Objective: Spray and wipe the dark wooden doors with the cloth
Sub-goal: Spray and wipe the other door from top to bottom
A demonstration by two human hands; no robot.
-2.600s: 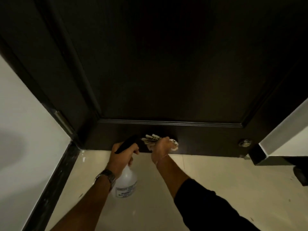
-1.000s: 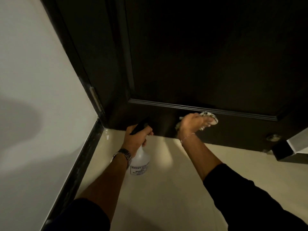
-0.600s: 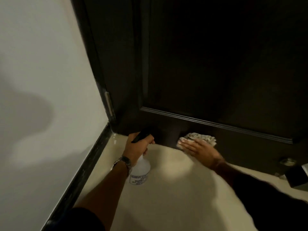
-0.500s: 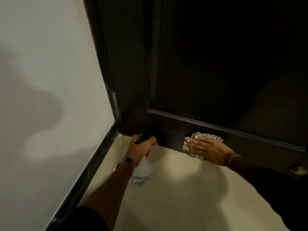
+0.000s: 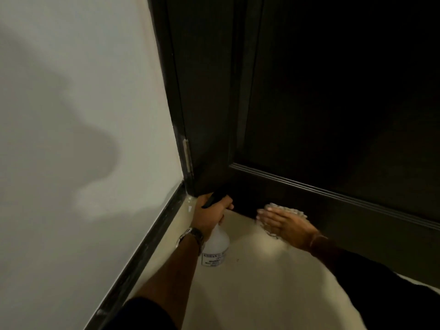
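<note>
My flat right hand has slid the cloth toward nine o'clock along the door bottom rail, nearly finishing it; my left hand grips the spray bottle.

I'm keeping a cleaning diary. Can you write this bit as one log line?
left hand: grips spray bottle | right hand: presses cloth flat on door bottom rail

Cloth mostly under right hand; bottle label txt unreadable.
</note>
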